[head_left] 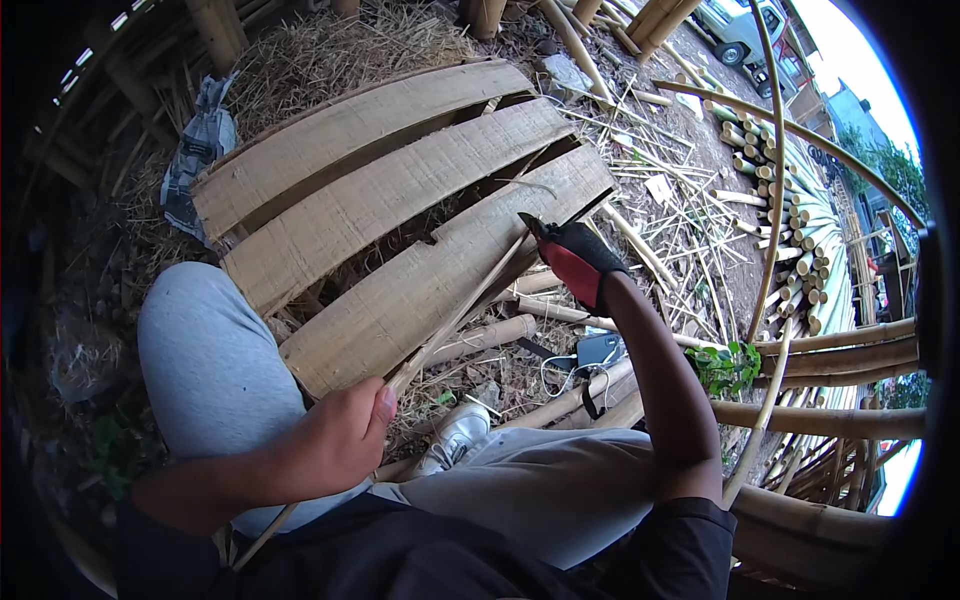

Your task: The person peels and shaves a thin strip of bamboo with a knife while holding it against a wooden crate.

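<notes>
My left hand (pixel 345 435), bare, is closed around a long thin bamboo strip (pixel 465 306) near my left knee. The strip slants up to the right over the wooden slats and also trails down behind the hand past my lap. My right hand (pixel 580 262), in a red and black glove, is closed at the strip's far end. A small dark pointed blade, apparently a knife (pixel 528 222), sticks out of this fist; its handle is hidden. Under the strip lies the nearest plank of a slatted wooden bench (pixel 420 270).
Bamboo shavings (pixel 690 230) litter the ground at the right. Cut bamboo poles (pixel 800 260) are stacked farther right, near bent bamboo lengths. A small grey device with a white cable (pixel 597 350) lies by my shoe (pixel 462 428). Crumpled plastic (pixel 200 150) sits left of the bench.
</notes>
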Demonstrator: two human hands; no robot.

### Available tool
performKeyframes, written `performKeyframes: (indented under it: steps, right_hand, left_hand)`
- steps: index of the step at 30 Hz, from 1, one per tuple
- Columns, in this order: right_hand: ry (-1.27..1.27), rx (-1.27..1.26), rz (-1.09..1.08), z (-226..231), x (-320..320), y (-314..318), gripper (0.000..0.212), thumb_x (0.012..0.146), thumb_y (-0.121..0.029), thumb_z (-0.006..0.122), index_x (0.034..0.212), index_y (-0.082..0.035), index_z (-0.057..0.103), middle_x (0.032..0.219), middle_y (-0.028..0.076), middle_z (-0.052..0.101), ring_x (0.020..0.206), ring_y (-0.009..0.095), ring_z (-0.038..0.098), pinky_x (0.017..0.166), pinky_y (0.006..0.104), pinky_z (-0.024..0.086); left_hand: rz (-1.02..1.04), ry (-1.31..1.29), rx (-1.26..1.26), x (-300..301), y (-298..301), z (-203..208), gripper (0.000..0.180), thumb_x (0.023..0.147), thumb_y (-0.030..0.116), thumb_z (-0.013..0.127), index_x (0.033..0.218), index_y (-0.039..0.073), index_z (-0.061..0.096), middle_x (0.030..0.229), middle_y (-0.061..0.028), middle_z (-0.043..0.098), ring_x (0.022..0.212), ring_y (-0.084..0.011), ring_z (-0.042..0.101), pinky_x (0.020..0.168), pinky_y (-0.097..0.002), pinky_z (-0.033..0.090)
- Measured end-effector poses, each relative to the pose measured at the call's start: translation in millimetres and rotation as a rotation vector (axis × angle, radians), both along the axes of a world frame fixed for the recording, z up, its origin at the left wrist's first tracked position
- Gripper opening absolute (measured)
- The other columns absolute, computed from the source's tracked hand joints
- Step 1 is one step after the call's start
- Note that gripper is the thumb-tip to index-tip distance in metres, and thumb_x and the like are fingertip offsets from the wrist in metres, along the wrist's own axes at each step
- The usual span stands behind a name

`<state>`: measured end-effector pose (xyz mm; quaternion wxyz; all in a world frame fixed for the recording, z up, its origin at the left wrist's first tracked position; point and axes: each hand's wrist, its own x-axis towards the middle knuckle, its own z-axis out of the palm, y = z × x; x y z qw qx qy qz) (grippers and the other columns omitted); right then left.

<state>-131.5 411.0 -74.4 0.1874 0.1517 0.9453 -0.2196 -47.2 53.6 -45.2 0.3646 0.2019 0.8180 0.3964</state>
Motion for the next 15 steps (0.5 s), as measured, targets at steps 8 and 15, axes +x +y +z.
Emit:
performKeyframes:
  steps: [8, 15]
  right_hand:
    - [0.058, -0.014, 0.116, 4, 18, -20, 0.06, 0.101, -0.049, 0.041, 0.091, 0.004, 0.068, 0.082, 0.029, 0.066, 0.08, 0.043, 0.065, 0.074, 0.0475, 0.05]
    - [0.08, 0.002, 0.225, -2, 39, -43, 0.055, 0.104, -0.043, 0.04, 0.088, 0.001, 0.068, 0.075, 0.028, 0.065, 0.075, 0.046, 0.065, 0.071, 0.0497, 0.05]
  left_hand:
    - [-0.028, 0.04, -0.023, 0, 2, 10, 0.034, 0.109, 0.023, 0.035, 0.097, -0.002, 0.055, 0.07, -0.0167, 0.058, 0.065, -0.0296, 0.06, 0.068, -0.0423, 0.048]
    - [-0.035, 0.092, 0.032, 4, -2, 0, 0.033, 0.108, 0.021, 0.038, 0.093, -0.004, 0.052, 0.071, -0.0241, 0.057, 0.068, -0.04, 0.059, 0.067, -0.0471, 0.046]
